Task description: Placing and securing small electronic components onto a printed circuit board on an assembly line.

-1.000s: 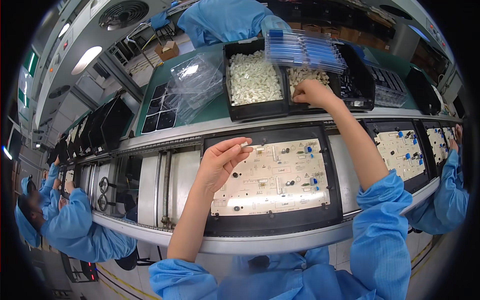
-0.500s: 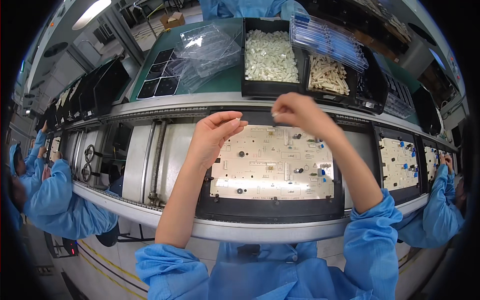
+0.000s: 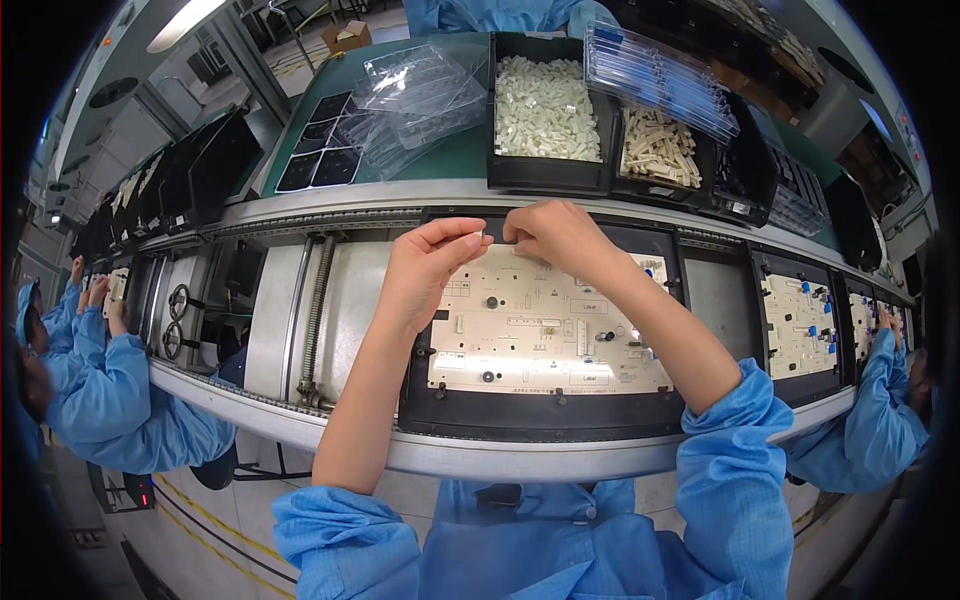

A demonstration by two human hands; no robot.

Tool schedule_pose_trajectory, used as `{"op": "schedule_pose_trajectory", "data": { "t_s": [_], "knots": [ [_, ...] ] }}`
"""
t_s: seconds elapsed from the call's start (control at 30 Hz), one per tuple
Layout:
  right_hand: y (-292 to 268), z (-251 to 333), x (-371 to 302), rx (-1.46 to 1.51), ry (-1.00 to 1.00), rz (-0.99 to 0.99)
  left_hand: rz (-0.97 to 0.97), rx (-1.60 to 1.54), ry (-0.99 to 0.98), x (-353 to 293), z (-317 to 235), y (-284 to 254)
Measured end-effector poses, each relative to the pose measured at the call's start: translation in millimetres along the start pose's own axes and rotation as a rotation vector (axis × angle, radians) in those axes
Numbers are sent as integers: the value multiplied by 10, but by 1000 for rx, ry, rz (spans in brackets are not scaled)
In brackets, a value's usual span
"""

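My left hand (image 3: 432,268) hovers over the upper left corner of a pale circuit board (image 3: 480,345), thumb and fingers pinched together. A small white part (image 3: 478,236) shows at its fingertips. Close beside it, my right hand (image 3: 562,240) is closed with its fingertips pointing down at the board's upper edge; whatever lies between them is hidden. The board sits in a black carrier frame (image 3: 480,418) on the conveyor and bears several small components. My right hand and forearm cover its upper right part.
Beyond the conveyor stand a black bin of small white parts (image 3: 548,108) and a bin of longer cream parts (image 3: 658,148). Clear plastic trays (image 3: 420,95) lie on the green bench (image 3: 300,115). Another board (image 3: 800,325) is to the right. Co-workers in blue (image 3: 130,390) work at both sides.
My right hand has moved left, coming close to my left hand. The board and its carrier have shifted slightly right. My left hand stays nearly in place, still pinched.
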State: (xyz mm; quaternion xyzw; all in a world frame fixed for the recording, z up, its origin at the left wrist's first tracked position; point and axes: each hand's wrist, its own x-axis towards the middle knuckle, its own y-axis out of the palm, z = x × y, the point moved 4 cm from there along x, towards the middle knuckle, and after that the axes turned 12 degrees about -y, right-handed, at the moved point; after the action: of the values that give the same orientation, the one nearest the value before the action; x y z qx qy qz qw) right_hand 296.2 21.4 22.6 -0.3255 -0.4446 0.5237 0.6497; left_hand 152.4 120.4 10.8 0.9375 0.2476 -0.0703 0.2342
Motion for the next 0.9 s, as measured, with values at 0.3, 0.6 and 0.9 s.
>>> {"op": "schedule_pose_trajectory", "data": {
  "t_s": [0.3,0.6,0.9],
  "knots": [
    [8,-35,-61,34,29,-2,-19,140,-8,20,69,18],
    [-646,-416,-360,-108,208,-259,-52,690,127,-86,84,145],
    [-988,-1139,-466,-92,353,-128,-82,1116,160,-146,288,441]
  ]
}}
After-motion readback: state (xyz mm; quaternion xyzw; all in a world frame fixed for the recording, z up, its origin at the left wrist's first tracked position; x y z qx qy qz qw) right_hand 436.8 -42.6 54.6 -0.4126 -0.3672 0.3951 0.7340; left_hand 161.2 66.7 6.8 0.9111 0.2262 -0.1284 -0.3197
